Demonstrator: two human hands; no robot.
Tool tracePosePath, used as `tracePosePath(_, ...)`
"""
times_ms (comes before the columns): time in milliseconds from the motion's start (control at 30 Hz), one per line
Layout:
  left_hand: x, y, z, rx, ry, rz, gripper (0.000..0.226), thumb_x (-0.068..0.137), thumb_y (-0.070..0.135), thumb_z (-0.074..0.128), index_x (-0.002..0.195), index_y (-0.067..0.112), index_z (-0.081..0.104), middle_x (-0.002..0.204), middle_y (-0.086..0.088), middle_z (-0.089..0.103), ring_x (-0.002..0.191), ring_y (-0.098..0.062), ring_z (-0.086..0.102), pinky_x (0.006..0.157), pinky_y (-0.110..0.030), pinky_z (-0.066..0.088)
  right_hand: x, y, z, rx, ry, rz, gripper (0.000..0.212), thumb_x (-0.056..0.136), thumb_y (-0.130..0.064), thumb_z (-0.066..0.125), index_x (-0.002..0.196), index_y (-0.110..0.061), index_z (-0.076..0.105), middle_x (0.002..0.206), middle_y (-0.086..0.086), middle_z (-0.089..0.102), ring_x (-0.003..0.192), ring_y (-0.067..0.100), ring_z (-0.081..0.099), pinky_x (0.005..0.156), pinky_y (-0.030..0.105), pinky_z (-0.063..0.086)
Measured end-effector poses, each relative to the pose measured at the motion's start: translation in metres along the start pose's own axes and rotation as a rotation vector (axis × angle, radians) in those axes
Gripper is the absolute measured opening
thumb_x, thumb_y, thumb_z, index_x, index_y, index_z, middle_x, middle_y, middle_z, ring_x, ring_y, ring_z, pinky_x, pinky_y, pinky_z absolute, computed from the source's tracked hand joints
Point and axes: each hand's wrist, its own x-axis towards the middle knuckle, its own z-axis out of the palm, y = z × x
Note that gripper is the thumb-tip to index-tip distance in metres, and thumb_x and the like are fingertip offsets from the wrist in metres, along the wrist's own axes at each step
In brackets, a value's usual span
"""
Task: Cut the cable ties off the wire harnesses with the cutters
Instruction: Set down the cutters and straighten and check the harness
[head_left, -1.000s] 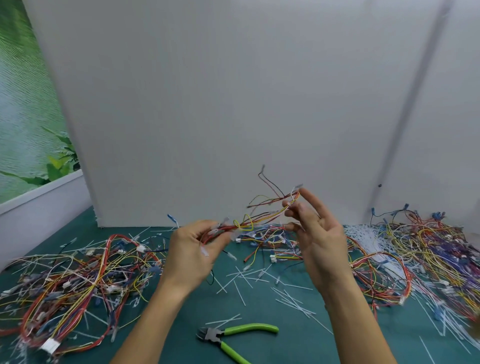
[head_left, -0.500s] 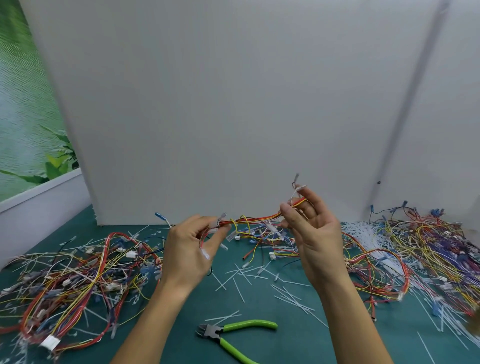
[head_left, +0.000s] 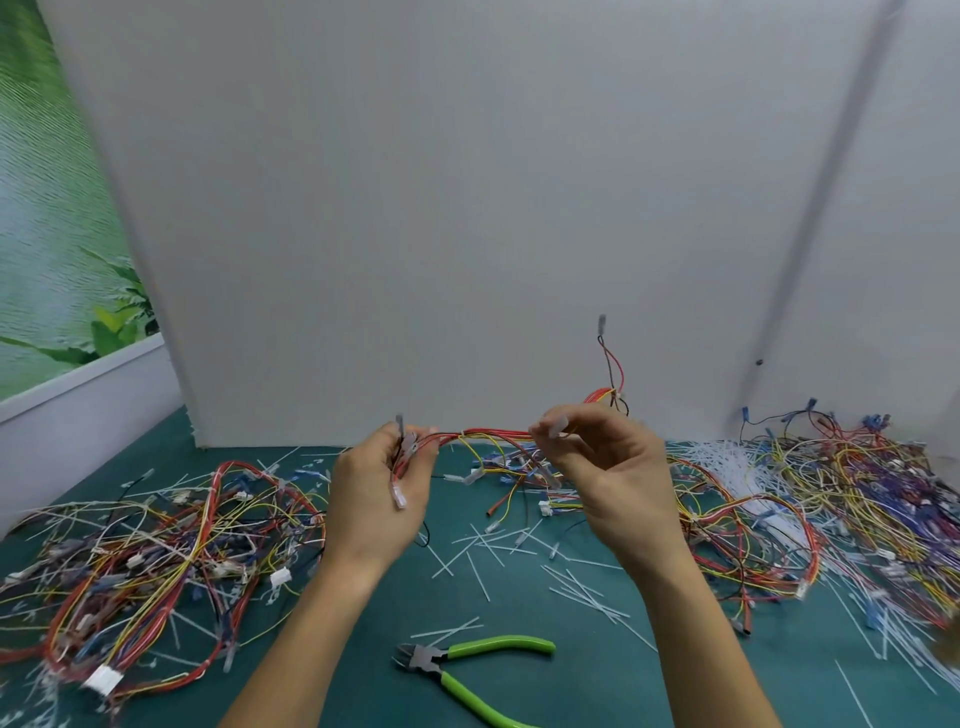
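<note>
A wire harness (head_left: 493, 435) of red, yellow and orange wires is stretched in the air between my two hands. My left hand (head_left: 376, 493) grips its left end, where white connectors hang. Its right part is pinched by my right hand (head_left: 605, 467), and a thin branch with a small connector (head_left: 602, 323) sticks up above that hand. The green-handled cutters (head_left: 467, 670) lie on the green mat near the front, between my forearms, with neither hand touching them.
A large pile of harnesses (head_left: 150, 551) covers the left of the mat and another pile (head_left: 857, 493) fills the right. Cut white cable ties (head_left: 519, 556) are scattered over the middle. A white panel (head_left: 467, 208) stands upright behind.
My hands have moved apart and pulled the harness out straight between them. The thin branch with its connector now stands higher above my right hand. The cutters have not moved.
</note>
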Motion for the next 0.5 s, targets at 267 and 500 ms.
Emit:
tracePosePath(267,-0.006,0.018,0.008,-0.154,-0.072,-0.143,0.008,0.094,0.032,0.069,0.092,0.025,0.069,0.074,0.015,0.069,0.066,-0.004,0.064,0.061,-0.013,0.05,-0.006,0.012,0.011,-0.464,-0.076,-0.11,0.029,0.091,0.004,0.071,0.089,-0.025,0.076,0.09,-0.014,0.076,0.078,0.012,0.068,0.068,0.023,0.054)
tracePosePath(500,-0.015,0.031,0.014,-0.194,-0.103,-0.106,0.027,0.089,0.049,0.07,0.093,0.03,0.052,0.061,0.011,0.052,0.051,-0.005,0.046,0.048,-0.016,0.04,-0.018,0.02,0.034,-0.69,-0.367,-0.093,0.02,0.097,-0.003,0.056,0.113,-0.013,0.064,0.1,0.0,0.067,0.089,0.008,0.059,0.079,0.024,0.044)
